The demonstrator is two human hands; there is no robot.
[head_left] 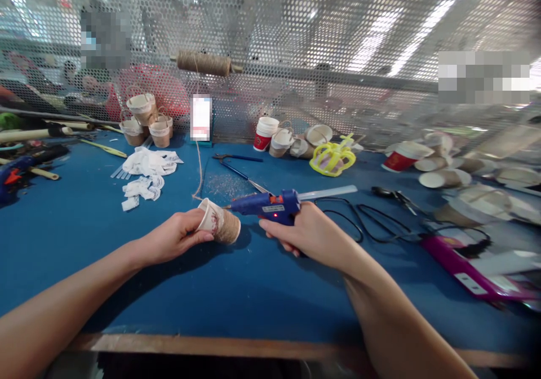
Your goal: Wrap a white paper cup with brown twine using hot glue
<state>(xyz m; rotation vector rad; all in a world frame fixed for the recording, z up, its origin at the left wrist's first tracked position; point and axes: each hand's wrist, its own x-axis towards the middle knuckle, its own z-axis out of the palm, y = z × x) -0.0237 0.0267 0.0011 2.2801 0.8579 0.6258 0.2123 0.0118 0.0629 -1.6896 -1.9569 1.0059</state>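
Observation:
My left hand is closed round the rim end of a paper cup, which lies tilted with its base to the right. Brown twine is wound about the cup's lower part, and a loose strand rises behind it to the spool. In my right hand is a blue hot glue gun with a lit red light and a clear glue stick out of its back. The gun's nozzle points left, at the cup's upper side; whether it touches cannot be made out.
A twine spool hangs on the perforated metal screen. Behind my hands lie pliers, tweezers and white lace. A phone stands at the back. Twine-wrapped cups, a yellow woven piece and a purple power strip surround the workspace.

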